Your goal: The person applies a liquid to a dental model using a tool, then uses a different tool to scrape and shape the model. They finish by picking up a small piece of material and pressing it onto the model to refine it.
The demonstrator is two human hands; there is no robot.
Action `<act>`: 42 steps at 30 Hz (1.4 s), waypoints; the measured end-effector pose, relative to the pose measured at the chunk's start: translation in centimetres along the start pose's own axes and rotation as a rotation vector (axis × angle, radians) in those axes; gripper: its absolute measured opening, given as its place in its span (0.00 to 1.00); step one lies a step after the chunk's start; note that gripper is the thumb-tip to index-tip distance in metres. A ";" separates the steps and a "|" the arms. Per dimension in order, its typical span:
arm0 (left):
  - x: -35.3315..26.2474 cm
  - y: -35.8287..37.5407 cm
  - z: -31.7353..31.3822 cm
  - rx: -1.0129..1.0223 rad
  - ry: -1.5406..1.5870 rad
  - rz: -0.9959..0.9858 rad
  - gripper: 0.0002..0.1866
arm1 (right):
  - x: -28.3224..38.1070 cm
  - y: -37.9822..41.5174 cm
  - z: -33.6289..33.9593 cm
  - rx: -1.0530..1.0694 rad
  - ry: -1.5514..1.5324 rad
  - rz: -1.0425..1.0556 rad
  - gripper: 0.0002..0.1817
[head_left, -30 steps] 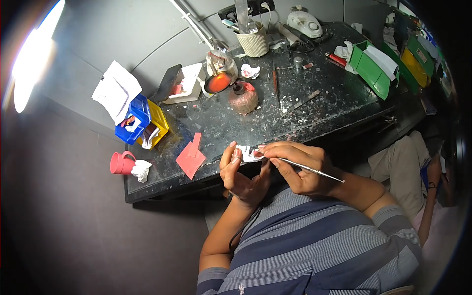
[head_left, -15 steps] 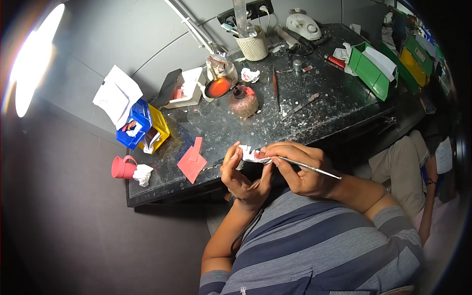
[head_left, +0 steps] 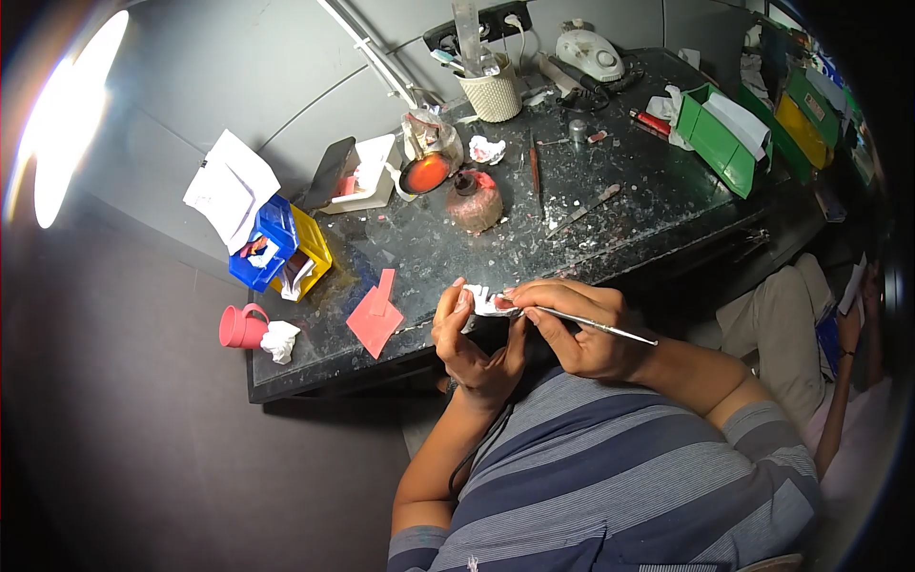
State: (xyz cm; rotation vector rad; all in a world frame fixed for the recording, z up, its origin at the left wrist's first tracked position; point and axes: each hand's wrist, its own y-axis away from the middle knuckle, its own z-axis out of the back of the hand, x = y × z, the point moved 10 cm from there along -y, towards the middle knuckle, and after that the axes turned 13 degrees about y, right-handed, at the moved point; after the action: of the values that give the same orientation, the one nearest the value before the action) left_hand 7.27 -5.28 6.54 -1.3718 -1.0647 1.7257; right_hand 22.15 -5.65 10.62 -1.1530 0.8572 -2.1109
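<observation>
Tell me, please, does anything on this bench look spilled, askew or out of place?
Yes. Pale flecks and smears cover the dark benchtop. A pink cup lies on its side by a crumpled tissue at the left corner, and the blue bin and yellow bin sit tilted.

Pink cup, blue bin, yellow bin, red sheet, green trays, woven holder

The small white piece held by the left hand is partly covered by fingers; its shape cannot be determined. The tip of the thin metal tool is hidden behind the right hand. Contents of the cream basket, upper centre, are too small to identify. The green bins blur into the dark right edge.
</observation>
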 end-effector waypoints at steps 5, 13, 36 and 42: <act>-1.0 -0.1 -0.3 0.020 -0.035 -0.080 0.44 | -1.1 0.1 0.2 -0.013 -0.059 -0.085 0.08; -1.2 -0.3 -0.2 0.027 -0.076 -0.106 0.44 | -0.7 -0.2 0.4 -0.019 -0.108 -0.067 0.08; 7.2 -5.2 4.7 -0.232 0.313 0.220 0.38 | -13.5 -10.5 1.4 0.036 -0.332 -0.454 0.09; 6.7 -5.2 3.9 -0.166 0.248 0.272 0.42 | -14.4 -13.4 -0.8 0.076 -0.430 -0.394 0.13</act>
State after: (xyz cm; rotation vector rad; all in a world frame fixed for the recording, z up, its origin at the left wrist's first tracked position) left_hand 2.14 2.17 8.79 -1.8544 -0.9315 1.6252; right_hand 25.65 13.53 13.31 -1.7614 0.3691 -2.0431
